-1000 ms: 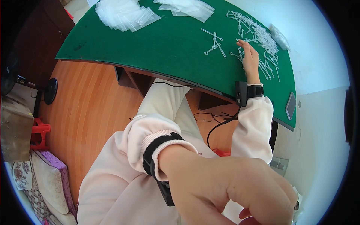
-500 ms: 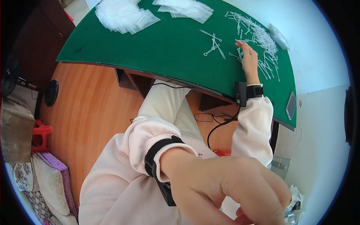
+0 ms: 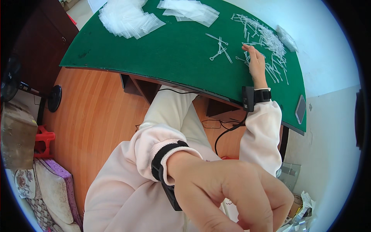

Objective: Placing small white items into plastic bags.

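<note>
My left hand (image 3: pixel 232 189) is raised very near the camera, its fingers bent and drawn in toward the thumb. The fingertips meet at the lower edge, and whatever they may hold is hidden. My right hand (image 3: pixel 256 63) rests on the green tabletop (image 3: pixel 166 58), fingers stretched out, beside a spread pile of thin transparent plastic sticks (image 3: pixel 270 38) with small loops at one end. Some of those sticks lie next to and partly behind the hand. A smaller loose group of sticks (image 3: pixel 221 49) lies to its left.
Transparent plastic bags (image 3: pixel 127 19) are fanned out at the far left of the table, with another stack (image 3: pixel 191 11) beside them. A filled transparent bag (image 3: pixel 286 38) and a phone (image 3: pixel 300 109) lie along the right edge. A black cable (image 3: pixel 228 133) hangs under the table.
My left hand has shifted slightly left, its fingers curling a little further downward. My right hand stays nearly in place by the sticks. The view has moved slightly.
</note>
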The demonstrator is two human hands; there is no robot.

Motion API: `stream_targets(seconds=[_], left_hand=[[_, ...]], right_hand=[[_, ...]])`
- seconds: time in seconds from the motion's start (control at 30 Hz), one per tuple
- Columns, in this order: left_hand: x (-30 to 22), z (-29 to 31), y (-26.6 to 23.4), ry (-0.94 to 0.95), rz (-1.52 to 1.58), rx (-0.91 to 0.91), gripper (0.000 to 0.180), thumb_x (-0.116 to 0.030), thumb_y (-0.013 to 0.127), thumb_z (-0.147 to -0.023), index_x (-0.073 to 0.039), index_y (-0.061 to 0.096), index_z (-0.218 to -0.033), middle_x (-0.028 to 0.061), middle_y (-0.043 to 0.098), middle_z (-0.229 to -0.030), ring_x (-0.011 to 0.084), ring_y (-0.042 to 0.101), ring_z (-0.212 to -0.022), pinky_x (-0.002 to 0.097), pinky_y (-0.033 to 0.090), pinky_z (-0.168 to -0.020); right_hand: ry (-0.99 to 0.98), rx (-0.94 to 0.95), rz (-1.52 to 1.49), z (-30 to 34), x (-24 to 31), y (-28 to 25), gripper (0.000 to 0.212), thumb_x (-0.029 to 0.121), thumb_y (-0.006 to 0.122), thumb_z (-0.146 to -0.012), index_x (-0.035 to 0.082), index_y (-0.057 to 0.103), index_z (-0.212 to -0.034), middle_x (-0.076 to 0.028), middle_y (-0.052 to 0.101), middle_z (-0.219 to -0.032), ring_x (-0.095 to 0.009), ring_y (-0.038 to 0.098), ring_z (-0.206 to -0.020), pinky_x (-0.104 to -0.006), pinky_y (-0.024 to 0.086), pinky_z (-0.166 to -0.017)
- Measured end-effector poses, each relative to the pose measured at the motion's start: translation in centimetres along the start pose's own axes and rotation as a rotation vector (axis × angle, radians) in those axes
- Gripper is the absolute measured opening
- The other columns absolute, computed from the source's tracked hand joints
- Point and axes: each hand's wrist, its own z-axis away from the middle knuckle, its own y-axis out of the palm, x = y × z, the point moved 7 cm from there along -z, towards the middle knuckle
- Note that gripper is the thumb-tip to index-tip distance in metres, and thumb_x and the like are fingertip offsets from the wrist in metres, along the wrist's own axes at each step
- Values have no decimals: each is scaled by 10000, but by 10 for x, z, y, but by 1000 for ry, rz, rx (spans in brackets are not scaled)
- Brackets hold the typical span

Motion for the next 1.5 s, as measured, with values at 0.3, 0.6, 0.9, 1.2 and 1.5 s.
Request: stream_targets(seconds=[0.3, 0.6, 0.9, 1.2, 1.5], left_hand=[[-6, 2, -2, 33, -199, 74, 498, -438, 454, -863, 28, 580, -986, 154, 525, -867, 237, 518, -712, 346, 398, -603], [-18, 9, -3, 104, -410, 205, 603, -580, 282, -888, -38, 533, -969, 201, 516, -939, 337, 525, -842, 462, 401, -718], [-23, -7, -6, 8, -335, 346, 652, -559, 361, -870, 21, 456, -1152, 226, 534, -1014, 354, 555, -881, 471, 431, -765], [-22, 8, -3, 17, -317, 372, 641, -569, 343, -873, 7, 477, -1121, 205, 538, -993, 352, 540, -889, 480, 420, -754], [-22, 13, -5, 34, -325, 303, 580, -569, 340, -882, -44, 543, -1019, 159, 546, -912, 323, 517, -848, 477, 403, -722]], right_hand=[[3, -2, 2, 1, 0, -2, 418, 331, 408, -932, -9, 632, -1024, -98, 648, -991, -153, 565, -956, -269, 369, -896], [20, 9, -26, 2, 2, 5, 425, 320, 388, -940, -22, 630, -1010, -98, 647, -988, -155, 564, -956, -268, 367, -895], [33, -3, -31, 3, 3, 0, 419, 320, 397, -937, -17, 640, -993, -97, 646, -992, -156, 562, -963, -270, 366, -899], [47, -1, -39, 3, 0, 0, 418, 320, 401, -936, -15, 644, -987, -94, 645, -997, -156, 558, -977, -273, 357, -917], [45, 15, -14, 2, -4, 5, 435, 334, 396, -937, -19, 645, -986, -98, 645, -994, -157, 557, -976, -275, 348, -923]])
